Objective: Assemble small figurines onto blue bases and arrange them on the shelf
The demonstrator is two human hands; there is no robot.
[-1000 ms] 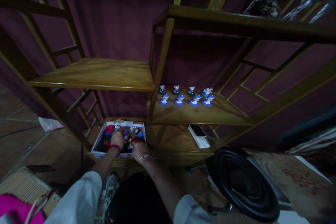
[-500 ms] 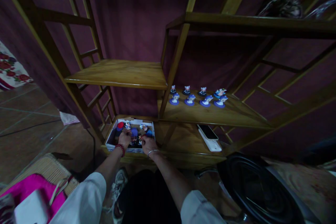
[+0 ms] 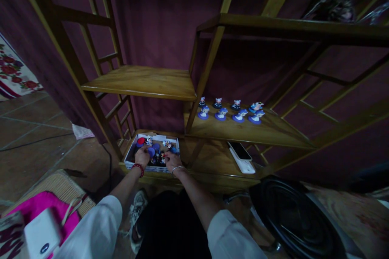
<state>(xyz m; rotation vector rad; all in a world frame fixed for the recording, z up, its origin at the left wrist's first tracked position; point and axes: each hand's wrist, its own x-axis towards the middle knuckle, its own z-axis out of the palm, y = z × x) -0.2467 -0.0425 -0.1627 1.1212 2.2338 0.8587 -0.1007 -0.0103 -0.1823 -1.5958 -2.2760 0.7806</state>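
A shallow white cardboard box (image 3: 131, 164) on the low shelf holds several small figurines and round purple and red bases. My left hand (image 3: 142, 158) reaches into its left half, fingers closed at a figurine with a purple base (image 3: 151, 152); its body is mostly hidden. On the right side of the box my right hand (image 3: 172, 161) pinches a small dark figurine with a red part (image 3: 163, 156). A white-and-blue figurine (image 3: 149, 141) and a pale one (image 3: 167, 144) lie toward the back of the box, near a red disc (image 3: 141, 141).
Figurines with purple bases (image 3: 221, 114) and darker ones (image 3: 236, 105) stand in two rows on the wooden shelf (image 3: 219, 130). A phone (image 3: 240, 151) lies over a white object (image 3: 245, 166) below. A black round seat (image 3: 296, 214) is at right; a pink cloth (image 3: 41, 206) lies left.
My left hand has shifted slightly left and more of the purple base shows beside it. My right hand stays near the figurine on the right. The view has moved a little.
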